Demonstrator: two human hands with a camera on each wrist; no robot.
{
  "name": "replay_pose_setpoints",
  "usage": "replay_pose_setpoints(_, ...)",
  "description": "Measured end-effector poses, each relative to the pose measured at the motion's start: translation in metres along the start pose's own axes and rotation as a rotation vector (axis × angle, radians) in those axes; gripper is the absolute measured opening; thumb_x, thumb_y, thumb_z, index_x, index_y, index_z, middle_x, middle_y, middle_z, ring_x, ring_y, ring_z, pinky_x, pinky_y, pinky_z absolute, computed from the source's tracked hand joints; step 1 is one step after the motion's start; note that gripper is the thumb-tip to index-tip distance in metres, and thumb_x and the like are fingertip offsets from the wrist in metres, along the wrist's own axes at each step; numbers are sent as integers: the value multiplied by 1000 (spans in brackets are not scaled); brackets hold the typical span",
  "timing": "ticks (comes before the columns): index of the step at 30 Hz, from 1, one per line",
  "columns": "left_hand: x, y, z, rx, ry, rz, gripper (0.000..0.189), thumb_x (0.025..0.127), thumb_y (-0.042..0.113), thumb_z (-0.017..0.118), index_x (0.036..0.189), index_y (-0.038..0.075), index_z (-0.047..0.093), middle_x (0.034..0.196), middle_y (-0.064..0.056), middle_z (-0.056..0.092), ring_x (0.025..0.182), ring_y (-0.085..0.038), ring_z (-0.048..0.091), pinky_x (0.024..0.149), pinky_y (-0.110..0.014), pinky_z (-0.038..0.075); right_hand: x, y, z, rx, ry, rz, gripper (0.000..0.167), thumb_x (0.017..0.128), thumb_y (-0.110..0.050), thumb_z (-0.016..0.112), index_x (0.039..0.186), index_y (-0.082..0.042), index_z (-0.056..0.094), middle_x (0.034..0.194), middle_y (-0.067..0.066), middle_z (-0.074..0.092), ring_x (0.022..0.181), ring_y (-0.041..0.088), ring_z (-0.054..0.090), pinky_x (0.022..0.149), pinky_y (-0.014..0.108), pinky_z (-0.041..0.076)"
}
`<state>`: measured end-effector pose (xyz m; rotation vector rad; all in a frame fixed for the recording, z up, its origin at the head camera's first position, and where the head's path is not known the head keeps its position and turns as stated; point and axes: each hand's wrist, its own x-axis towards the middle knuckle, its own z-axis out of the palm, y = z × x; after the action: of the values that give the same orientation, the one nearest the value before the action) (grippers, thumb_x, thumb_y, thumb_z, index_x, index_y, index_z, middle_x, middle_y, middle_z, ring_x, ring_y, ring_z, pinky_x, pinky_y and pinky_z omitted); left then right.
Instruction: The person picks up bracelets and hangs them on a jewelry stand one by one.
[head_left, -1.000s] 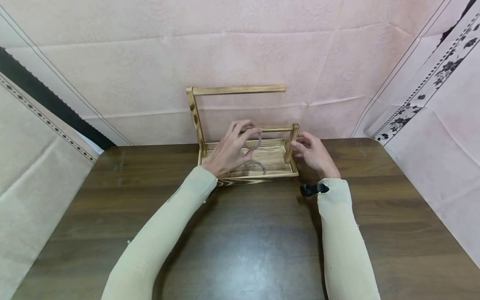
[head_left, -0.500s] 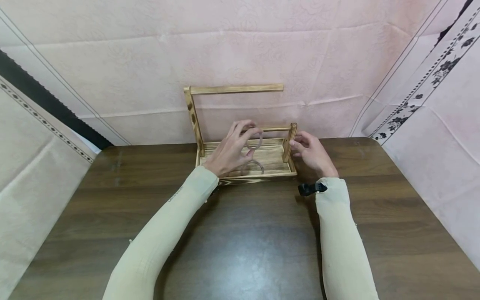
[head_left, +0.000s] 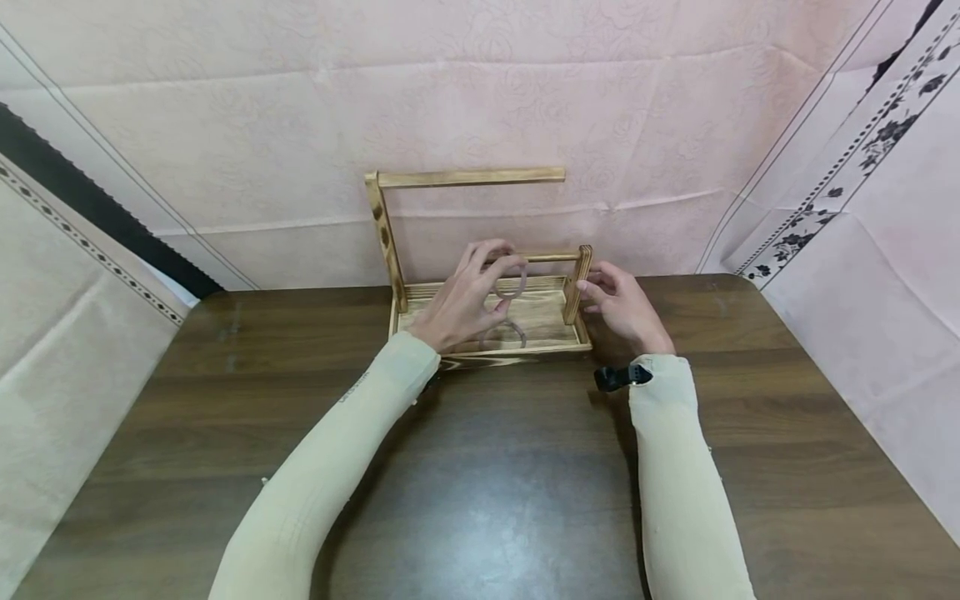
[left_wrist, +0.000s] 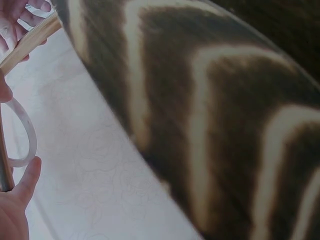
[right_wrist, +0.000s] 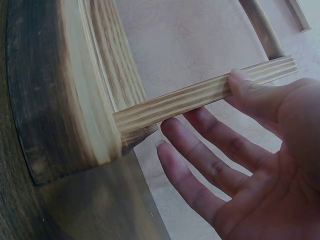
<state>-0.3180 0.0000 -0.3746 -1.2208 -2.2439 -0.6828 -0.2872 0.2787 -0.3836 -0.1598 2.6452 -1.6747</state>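
A wooden bangle stand [head_left: 577, 287] stands at the back of the table, with a shallow tray base [head_left: 536, 352], a short post on the right and a tall one on the left. Thumb and fingers of my left hand [head_left: 468, 298] pinch a pale, translucent bangle [head_left: 522, 282] at the low crossbar [head_left: 551, 257]. In the left wrist view the bangle [left_wrist: 31, 131] overlaps that bar's end. A second bangle [head_left: 517, 330] lies in the tray, partly hidden by my left hand. My right hand [head_left: 628, 310] grips the short post [right_wrist: 185, 101], thumb on one face, fingertips underneath.
The tall post [head_left: 386, 237] carries an upper bar [head_left: 472, 177] above and behind my left hand. Behind the brown wooden table [head_left: 510, 475] hangs a pale patterned cloth [head_left: 465, 108]. A black band [head_left: 622, 377] sits on my right wrist.
The whole scene has shifted slightly left in the head view. Both hands keep their holds on the bangle and the post.
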Motion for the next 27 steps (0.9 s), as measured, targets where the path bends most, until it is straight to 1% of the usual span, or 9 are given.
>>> replay_pose_setpoints(4,1,0,2,-5,2,-2,61,83,5,76,140,16,55,148,-12,46,136,-30,42,108,-39,52,1,0,0,3,7,3,36,108,-20,51,139,-3,50,139,22,57,123,36,58,104,55,54)
replay_pose_setpoints(12,3,0,5,-9,15,-8,62,82,5,77,139,16,55,148,-13,46,136,-31,43,108,-39,52,2,-1,1,10,10,4,35,108,-18,51,139,-3,50,137,22,57,124,34,59,103,54,54)
replay_pose_setpoints(18,4,0,9,-18,21,-9,63,81,4,77,139,16,55,148,-15,46,136,-31,43,107,-39,53,0,0,2,-5,11,1,35,108,-21,51,139,-4,51,136,21,58,123,34,60,103,53,55)
replay_pose_setpoints(27,7,0,12,-36,0,-17,66,82,5,76,143,17,52,150,-16,44,139,-30,40,107,-41,54,4,3,3,-14,31,-31,33,107,-19,52,136,-3,54,131,22,61,118,32,63,99,52,57)
